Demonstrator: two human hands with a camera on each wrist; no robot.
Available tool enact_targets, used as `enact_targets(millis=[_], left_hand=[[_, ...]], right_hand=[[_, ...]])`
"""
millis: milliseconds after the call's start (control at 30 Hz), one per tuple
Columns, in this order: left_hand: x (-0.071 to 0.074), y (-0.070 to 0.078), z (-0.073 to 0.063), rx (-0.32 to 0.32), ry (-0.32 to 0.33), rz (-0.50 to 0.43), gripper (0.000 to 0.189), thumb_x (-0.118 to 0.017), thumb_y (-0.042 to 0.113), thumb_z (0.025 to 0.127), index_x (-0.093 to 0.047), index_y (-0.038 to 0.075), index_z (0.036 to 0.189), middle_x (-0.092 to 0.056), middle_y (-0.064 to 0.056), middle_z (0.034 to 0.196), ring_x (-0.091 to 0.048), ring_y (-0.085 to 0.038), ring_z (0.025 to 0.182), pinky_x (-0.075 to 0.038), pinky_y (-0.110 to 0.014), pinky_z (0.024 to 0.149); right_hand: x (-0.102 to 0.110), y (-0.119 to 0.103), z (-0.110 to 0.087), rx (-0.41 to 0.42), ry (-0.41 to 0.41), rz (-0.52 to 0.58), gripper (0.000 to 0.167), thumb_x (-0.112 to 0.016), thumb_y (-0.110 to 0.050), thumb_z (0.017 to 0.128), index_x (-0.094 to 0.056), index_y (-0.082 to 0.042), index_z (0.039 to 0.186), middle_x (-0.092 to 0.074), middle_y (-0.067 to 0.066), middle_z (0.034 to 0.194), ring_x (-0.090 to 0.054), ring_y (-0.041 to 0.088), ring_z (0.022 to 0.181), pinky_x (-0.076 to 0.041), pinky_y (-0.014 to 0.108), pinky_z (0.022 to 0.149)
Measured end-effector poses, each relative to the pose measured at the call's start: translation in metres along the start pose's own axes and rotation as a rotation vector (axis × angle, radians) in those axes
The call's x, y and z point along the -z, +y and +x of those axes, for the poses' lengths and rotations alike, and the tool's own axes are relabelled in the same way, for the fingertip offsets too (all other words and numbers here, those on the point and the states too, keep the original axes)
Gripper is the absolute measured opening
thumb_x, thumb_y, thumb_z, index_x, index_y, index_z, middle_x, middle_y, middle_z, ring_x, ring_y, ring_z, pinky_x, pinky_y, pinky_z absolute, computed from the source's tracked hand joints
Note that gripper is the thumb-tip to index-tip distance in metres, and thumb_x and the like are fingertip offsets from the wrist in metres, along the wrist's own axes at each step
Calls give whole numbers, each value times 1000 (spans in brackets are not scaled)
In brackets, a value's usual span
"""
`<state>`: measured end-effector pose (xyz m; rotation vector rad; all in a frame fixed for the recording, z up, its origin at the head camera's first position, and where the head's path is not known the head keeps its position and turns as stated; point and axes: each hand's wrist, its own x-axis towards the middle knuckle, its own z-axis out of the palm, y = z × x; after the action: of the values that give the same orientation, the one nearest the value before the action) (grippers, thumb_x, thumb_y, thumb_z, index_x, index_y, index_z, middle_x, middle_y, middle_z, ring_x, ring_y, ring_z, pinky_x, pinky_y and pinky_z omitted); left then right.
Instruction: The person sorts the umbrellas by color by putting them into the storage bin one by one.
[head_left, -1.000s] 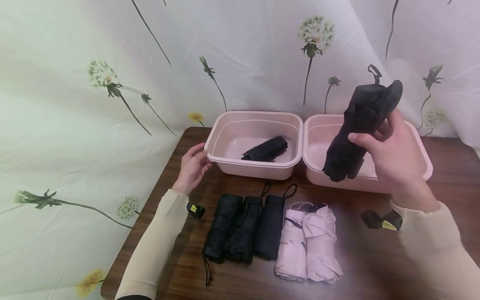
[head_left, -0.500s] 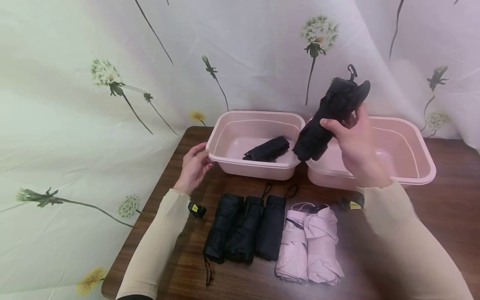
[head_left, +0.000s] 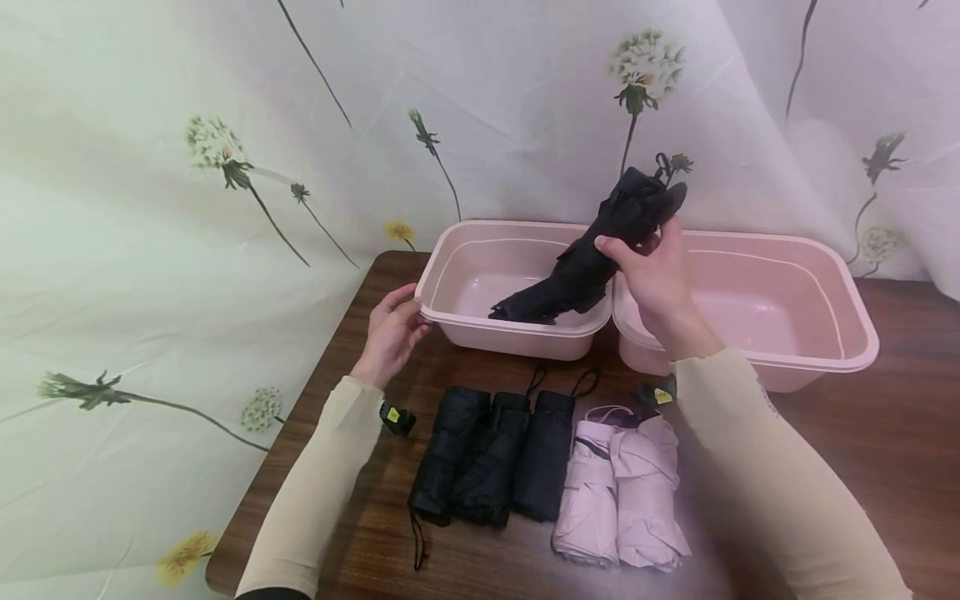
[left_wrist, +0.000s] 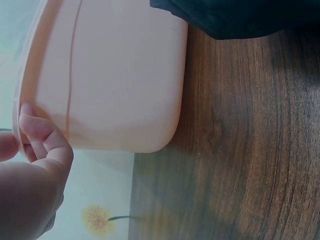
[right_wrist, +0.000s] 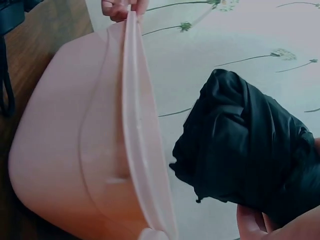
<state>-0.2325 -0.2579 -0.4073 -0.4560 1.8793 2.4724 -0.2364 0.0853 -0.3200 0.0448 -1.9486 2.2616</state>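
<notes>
My right hand [head_left: 656, 279] grips a folded black umbrella [head_left: 600, 246] by its upper part, tilted with its lower end over the left pink basin [head_left: 517, 340]. In the right wrist view the held umbrella [right_wrist: 235, 145] appears beside the basin's rim [right_wrist: 137, 120]. Another black umbrella [head_left: 517, 310] lies in that basin, mostly hidden behind the held one. My left hand [head_left: 390, 333] pinches the basin's left rim between thumb and fingers, as the left wrist view also shows with the hand [left_wrist: 42, 160] at the rim.
A second pink basin [head_left: 810, 363] stands against the first one's right side. In front lie three black folded umbrellas [head_left: 483, 458] and two pink ones [head_left: 647, 500] in a row on the brown wooden table [head_left: 900, 467]. A floral cloth [head_left: 525, 108] hangs behind.
My right hand has carried the black umbrella leftward from over the right basin to over the left basin, lowering it slightly. The left hand keeps its hold on the rim.
</notes>
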Motion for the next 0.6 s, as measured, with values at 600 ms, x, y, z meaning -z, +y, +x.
enact_targets(millis=[600], left_hand=[[1, 1, -1, -1, -1, 4, 42, -55, 9, 97, -43, 10, 136, -54, -8, 98, -57, -12, 69, -51, -23, 64]], right_hand=[[-12, 26, 0, -103, -133, -75, 74, -65, -13, 90, -21, -15, 149, -35, 13, 148, -46, 24, 129, -42, 40, 107]])
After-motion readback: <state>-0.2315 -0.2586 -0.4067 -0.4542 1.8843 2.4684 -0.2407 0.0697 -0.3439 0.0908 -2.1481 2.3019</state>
